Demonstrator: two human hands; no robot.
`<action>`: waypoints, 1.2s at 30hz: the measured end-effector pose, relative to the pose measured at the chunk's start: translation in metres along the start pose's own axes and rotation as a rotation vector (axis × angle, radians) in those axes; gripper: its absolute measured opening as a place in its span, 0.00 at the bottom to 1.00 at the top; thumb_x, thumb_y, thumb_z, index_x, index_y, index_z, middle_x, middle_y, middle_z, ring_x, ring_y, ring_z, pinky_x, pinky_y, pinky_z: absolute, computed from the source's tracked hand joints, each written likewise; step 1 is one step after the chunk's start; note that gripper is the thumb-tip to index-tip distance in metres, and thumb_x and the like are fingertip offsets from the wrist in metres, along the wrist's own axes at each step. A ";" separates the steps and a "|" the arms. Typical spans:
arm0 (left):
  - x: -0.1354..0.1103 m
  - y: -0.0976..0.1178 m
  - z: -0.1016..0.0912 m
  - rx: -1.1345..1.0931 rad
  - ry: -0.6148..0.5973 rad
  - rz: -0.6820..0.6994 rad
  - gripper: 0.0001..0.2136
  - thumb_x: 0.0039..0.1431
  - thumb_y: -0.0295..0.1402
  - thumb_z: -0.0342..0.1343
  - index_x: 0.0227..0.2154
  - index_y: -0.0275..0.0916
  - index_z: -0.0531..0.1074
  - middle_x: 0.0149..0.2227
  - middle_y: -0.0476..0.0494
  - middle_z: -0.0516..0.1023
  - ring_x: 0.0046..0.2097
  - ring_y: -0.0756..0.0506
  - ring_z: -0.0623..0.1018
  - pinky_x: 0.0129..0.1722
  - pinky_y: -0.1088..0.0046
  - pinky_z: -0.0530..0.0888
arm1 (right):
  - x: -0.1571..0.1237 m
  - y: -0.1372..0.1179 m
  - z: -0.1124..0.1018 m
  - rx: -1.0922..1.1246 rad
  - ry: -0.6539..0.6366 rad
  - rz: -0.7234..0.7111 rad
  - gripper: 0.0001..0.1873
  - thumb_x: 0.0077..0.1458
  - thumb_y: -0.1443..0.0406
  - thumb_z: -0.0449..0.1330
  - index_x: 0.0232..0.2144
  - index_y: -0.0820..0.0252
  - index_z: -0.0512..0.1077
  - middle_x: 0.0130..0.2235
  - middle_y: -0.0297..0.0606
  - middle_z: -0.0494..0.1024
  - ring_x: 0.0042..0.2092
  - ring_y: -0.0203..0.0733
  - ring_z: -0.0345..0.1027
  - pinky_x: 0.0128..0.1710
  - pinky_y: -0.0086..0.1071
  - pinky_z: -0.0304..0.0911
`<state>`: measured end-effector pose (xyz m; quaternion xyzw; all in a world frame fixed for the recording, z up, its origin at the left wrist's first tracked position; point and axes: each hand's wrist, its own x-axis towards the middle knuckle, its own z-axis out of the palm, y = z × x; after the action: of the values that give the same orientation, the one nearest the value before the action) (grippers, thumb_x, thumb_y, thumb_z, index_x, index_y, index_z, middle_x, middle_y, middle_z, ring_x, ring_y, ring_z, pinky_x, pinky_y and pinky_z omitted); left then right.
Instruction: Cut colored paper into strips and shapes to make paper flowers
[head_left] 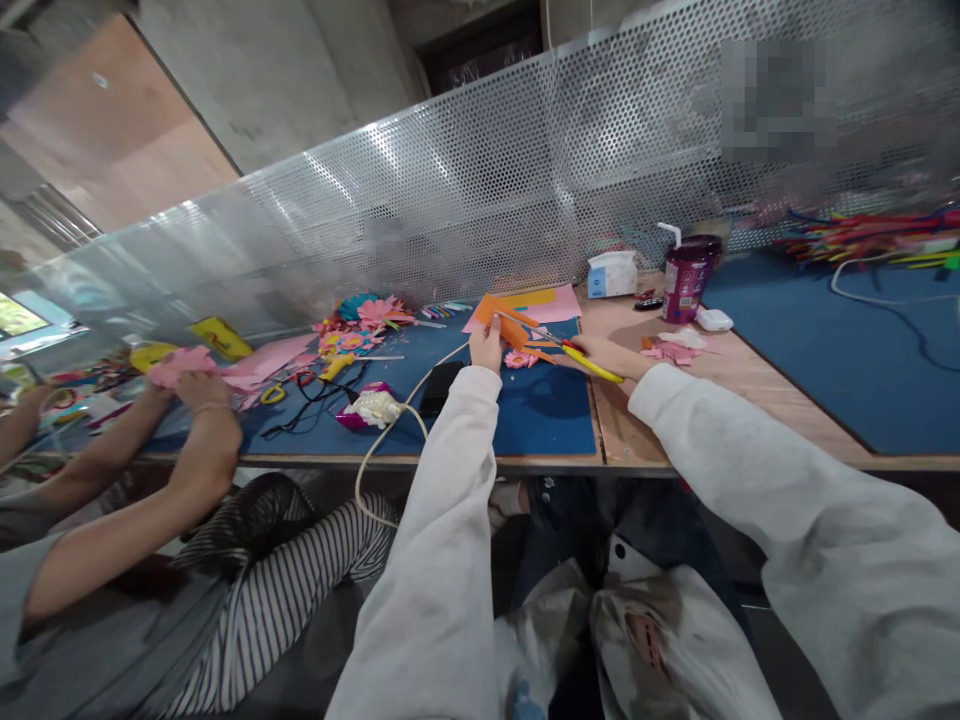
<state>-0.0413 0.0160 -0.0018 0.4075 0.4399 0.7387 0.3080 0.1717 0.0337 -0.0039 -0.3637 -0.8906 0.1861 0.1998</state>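
We are holding both arms out over the desk (pixel 757 400), our soft, wrinkled pale sleeves (pixel 450 490) slanting up from the bottom of the frame. Near the centre, our left hand (pixel 486 345) is pinching the thin, bent orange paper (pixel 501 318), fingers clamped on it. Just right, our right hand (pixel 611 358) is wrapping its fingers around yellow-handled scissors (pixel 596 366), whose metal blades are pointing left at the orange paper; whether they are biting into it, we cannot tell. Below, a ruffled pink flower (pixel 519 360) is lying on a smooth blue mat (pixel 544 430). Right of centre, a glossy purple cup (pixel 686 285) is standing before a perforated metal panel (pixel 465 170).
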 end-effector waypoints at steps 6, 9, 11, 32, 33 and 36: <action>-0.002 0.000 0.001 0.033 -0.065 -0.011 0.17 0.54 0.44 0.59 0.40 0.35 0.72 0.34 0.41 0.79 0.31 0.47 0.79 0.23 0.76 0.73 | 0.002 0.001 0.003 0.076 0.020 -0.025 0.31 0.50 0.38 0.52 0.29 0.61 0.66 0.28 0.37 0.70 0.28 0.37 0.59 0.28 0.30 0.54; -0.004 0.001 0.002 0.055 -0.095 -0.028 0.17 0.55 0.43 0.59 0.41 0.35 0.73 0.36 0.40 0.80 0.33 0.47 0.80 0.25 0.77 0.74 | 0.002 0.000 0.003 0.103 0.028 -0.037 0.30 0.50 0.38 0.52 0.28 0.61 0.66 0.27 0.37 0.68 0.28 0.37 0.58 0.27 0.30 0.54; -0.005 0.002 0.003 0.057 -0.113 -0.030 0.18 0.54 0.44 0.59 0.41 0.34 0.74 0.37 0.39 0.80 0.33 0.47 0.80 0.25 0.77 0.74 | 0.002 -0.001 0.003 0.114 0.024 -0.040 0.30 0.50 0.39 0.52 0.27 0.61 0.65 0.28 0.37 0.68 0.28 0.37 0.58 0.27 0.30 0.54; -0.006 0.003 0.004 -0.003 -0.116 -0.042 0.20 0.52 0.43 0.61 0.42 0.33 0.73 0.37 0.39 0.80 0.31 0.48 0.79 0.23 0.77 0.73 | 0.003 -0.001 0.006 -0.081 0.099 0.020 0.29 0.58 0.44 0.51 0.32 0.65 0.72 0.33 0.48 0.77 0.30 0.42 0.67 0.29 0.29 0.53; -0.007 0.004 0.005 -0.001 -0.110 -0.044 0.20 0.52 0.42 0.61 0.43 0.33 0.73 0.37 0.39 0.80 0.30 0.48 0.79 0.22 0.77 0.72 | 0.004 0.000 0.007 -0.080 0.101 0.022 0.29 0.57 0.44 0.51 0.32 0.66 0.73 0.33 0.49 0.77 0.30 0.42 0.67 0.28 0.29 0.53; -0.008 0.005 0.006 0.017 -0.095 -0.055 0.20 0.53 0.42 0.60 0.44 0.34 0.72 0.37 0.40 0.80 0.30 0.49 0.79 0.22 0.78 0.72 | 0.005 0.001 0.008 -0.065 0.106 0.020 0.30 0.56 0.43 0.51 0.31 0.66 0.74 0.31 0.48 0.77 0.29 0.42 0.67 0.28 0.29 0.53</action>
<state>-0.0331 0.0095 0.0019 0.4327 0.4419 0.7059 0.3453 0.1651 0.0364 -0.0097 -0.3883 -0.8807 0.1394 0.2329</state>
